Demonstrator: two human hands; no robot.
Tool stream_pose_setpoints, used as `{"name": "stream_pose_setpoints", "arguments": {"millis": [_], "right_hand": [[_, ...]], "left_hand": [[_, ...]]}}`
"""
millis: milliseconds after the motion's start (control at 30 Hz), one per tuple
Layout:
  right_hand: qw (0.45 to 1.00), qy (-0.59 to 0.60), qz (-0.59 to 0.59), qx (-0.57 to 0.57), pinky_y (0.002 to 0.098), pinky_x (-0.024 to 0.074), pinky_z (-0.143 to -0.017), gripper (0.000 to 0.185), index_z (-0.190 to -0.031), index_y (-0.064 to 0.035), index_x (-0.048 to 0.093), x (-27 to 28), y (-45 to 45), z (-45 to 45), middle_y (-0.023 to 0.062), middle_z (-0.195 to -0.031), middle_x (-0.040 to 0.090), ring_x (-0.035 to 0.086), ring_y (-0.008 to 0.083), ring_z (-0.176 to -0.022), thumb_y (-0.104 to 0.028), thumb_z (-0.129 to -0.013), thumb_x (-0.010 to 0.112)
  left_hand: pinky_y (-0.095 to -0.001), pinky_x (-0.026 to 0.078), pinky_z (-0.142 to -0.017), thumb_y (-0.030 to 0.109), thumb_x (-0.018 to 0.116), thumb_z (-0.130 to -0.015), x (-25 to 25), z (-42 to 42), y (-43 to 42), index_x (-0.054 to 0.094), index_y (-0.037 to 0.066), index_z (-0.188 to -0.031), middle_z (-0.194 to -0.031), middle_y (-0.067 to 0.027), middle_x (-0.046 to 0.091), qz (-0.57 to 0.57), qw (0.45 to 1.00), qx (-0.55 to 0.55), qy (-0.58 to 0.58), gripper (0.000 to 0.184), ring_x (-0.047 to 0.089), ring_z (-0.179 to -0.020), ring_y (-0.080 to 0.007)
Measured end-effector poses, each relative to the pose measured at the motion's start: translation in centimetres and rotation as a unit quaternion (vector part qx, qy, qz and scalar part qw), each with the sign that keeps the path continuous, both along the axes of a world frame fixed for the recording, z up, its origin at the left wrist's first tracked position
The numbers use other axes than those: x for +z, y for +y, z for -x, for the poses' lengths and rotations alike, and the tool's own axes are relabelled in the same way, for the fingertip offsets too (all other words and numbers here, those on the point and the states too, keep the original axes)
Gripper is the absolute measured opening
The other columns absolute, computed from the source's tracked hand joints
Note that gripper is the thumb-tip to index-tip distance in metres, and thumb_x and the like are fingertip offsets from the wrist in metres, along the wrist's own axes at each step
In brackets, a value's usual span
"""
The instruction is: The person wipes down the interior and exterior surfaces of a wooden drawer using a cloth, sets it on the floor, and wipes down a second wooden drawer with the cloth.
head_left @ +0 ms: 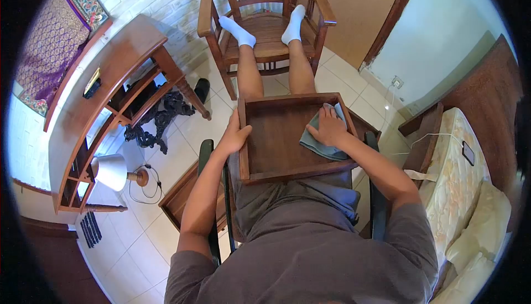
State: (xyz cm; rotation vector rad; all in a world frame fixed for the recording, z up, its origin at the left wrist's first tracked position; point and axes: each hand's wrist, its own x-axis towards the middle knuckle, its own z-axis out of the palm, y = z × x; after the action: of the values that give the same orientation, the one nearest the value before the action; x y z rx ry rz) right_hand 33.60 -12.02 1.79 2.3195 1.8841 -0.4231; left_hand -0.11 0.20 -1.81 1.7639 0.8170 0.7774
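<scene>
A dark brown wooden drawer (276, 138) rests across my lap with its inside facing up. My left hand (237, 134) is closed on the drawer's left wall, the thumb over the rim and the fingers mostly out of sight on the outer side. Inside the drawer, at its right side, a grey-green cloth (316, 147) lies bunched and folded. My right hand (330, 128) presses on this cloth, its fingers bent over it near the right wall.
My feet rest on a wooden armchair (263, 36) ahead. At the left stands a wooden desk (130, 38); a table lamp (113, 172) lies on the tiled floor. Another wooden drawer (185, 193) is beside my seat. A mattress (451, 177) with a phone (468, 153) is at the right.
</scene>
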Motion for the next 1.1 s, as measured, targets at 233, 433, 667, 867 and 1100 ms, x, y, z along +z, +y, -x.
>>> {"name": "stream_pose_setpoints", "arguments": {"millis": [233,433,667,867,1100], "right_hand": [[0.986,-0.162,-0.033,0.002,0.044,0.0341,-0.108,0.092,-0.139,0.0095,0.061,0.4,1.8,1.3,0.0223,-0.139,0.063,0.048,0.0324,-0.129,-0.072,-0.1,0.043],[0.989,-0.146,0.007,0.001,0.0451,0.0338,-0.107,0.09,-0.133,0.0074,0.066,1.8,2.8,1.3,0.02,-0.131,0.068,0.049,0.0315,-0.127,-0.072,-0.099,0.043],[0.994,-0.087,0.018,0.06,0.0603,0.0068,-0.127,0.098,-0.165,0.0091,0.022,-0.5,-1.4,0.7,0.0323,-0.171,0.018,0.01,0.0481,-0.16,-0.07,-0.107,0.027],[0.976,0.045,0.012,0.213,0.067,0.0034,-0.129,0.097,-0.169,0.0052,0.006,-1.6,-0.7,1.4,0.0297,-0.176,0.002,-0.004,0.0519,-0.162,-0.066,-0.109,0.032],[0.943,0.089,-0.065,0.315,0.0666,0.0054,-0.129,0.098,-0.168,0.0045,0.01,-1.9,2.8,8.5,0.0276,-0.176,0.01,0.004,0.0493,-0.163,-0.066,-0.107,0.04]], "left_hand": [[-0.0394,0.03,-0.124,0.001,0.056,-0.09,-1.2,0.2,0.3,0.024,0.002,-0.167,-0.158,-0.0184,0.044,0.017,1.0,0.007,-0.007,0.084,0.04,-0.149,-0.0288],[-0.0441,0.03,-0.125,0.007,0.061,-0.089,-1.4,0.2,0.5,0.027,0.002,-0.165,-0.156,-0.0274,0.044,0.037,0.999,0.01,-0.008,0.084,0.039,-0.15,-0.039],[-0.0399,0.034,-0.122,0.006,0.059,-0.089,-0.8,0.3,0.6,0.026,0.001,-0.165,-0.155,-0.0212,0.047,-0.007,0.999,0.025,0.024,0.083,0.044,-0.146,-0.0312],[-0.0391,0.03,-0.124,0.006,0.059,-0.089,1.2,-0.3,-0.2,0.026,-0.001,-0.165,-0.158,-0.0221,0.045,-0.018,0.998,0.034,0.048,0.083,0.04,-0.149,-0.0314],[-0.0399,0.032,-0.123,0.008,0.059,-0.088,0.4,0.2,0.0,0.029,-0.002,-0.162,-0.153,-0.0246,0.045,-0.043,0.995,0.05,0.072,0.081,0.042,-0.147,-0.0335]]}}
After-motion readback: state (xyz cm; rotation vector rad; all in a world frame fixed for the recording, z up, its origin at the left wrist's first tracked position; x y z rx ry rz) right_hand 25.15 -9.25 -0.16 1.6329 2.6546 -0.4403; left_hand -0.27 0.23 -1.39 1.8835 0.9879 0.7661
